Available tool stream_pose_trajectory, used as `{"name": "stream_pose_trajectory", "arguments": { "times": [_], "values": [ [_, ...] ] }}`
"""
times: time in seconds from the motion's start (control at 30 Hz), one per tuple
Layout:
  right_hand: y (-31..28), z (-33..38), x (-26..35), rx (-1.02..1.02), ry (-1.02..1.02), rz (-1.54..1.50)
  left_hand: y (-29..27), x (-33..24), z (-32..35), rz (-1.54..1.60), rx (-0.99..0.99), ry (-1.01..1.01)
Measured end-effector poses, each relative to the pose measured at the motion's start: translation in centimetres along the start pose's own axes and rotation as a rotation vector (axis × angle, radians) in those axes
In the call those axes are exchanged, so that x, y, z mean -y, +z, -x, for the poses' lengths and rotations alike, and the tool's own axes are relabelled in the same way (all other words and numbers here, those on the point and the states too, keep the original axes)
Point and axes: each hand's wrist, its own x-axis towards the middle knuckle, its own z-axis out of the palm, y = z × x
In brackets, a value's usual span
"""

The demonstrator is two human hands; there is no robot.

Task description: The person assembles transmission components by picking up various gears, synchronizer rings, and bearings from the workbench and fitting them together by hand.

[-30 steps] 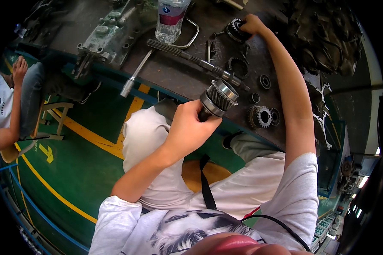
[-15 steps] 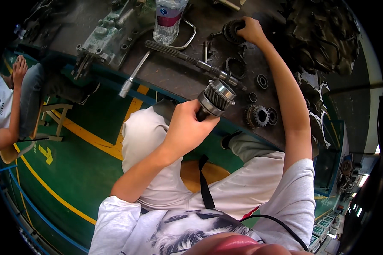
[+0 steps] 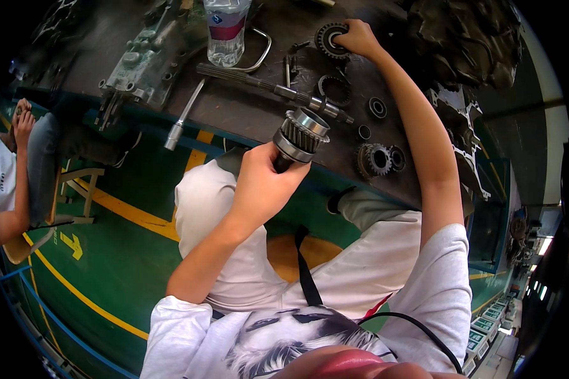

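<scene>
My left hand [image 3: 264, 183] is closed around the lower end of a gear shaft [image 3: 302, 134], a steel piece with a toothed gear and smooth rings, held tilted in front of the table's near edge. Across the table my right hand [image 3: 362, 39] grips the rim of a dark toothed gear [image 3: 326, 39], its round face now showing. Between the hands lie a long splined shaft [image 3: 265, 84] and a dark toothed ring [image 3: 334, 90]. Nearer my right forearm are a bearing [image 3: 377, 107], a small ring [image 3: 364, 132] and a pair of gears [image 3: 374, 160].
A socket wrench [image 3: 184, 120] overhangs the table edge. Behind it stand a water bottle [image 3: 226, 31] and a metal casting [image 3: 136, 60]. A large dark housing [image 3: 464, 41] sits far right. At left, another person's hand [image 3: 23, 123] shows beside a stool [image 3: 85, 196].
In my right hand the dark gear has tilted so its face shows more fully. My left hand still holds the gear shaft. The whole view has shifted slightly.
</scene>
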Motion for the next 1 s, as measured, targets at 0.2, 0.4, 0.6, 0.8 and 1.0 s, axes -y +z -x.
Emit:
{"name": "stream_pose_trajectory", "arguments": {
  "times": [0.2, 0.4, 0.6, 0.8, 1.0],
  "values": [
    [0.1, 1.2, 0.3, -0.21, -0.061, 0.087, 0.5, -0.7, 0.2, 0.066, -0.02, 0.003],
    [-3.6, 4.5, 1.4, -0.26, -0.031, -0.058, 0.9, -0.6, 0.3, 0.058, 0.006, 0.004],
    [-6.9, 15.5, 3.2, -0.233, 0.118, -0.873, 2.1, -0.8, 0.5, 0.13, 0.081, 0.056],
    [-7.4, 23.4, 5.3, 0.363, 0.133, -1.917, 2.2, -1.1, 0.9, 0.062, 0.066, 0.205],
    [-6.2, 26.0, 6.5, 0.451, 0.135, -1.939, 2.7, -0.6, 1.2, -0.144, 0.155, 0.464]
  ]
}}
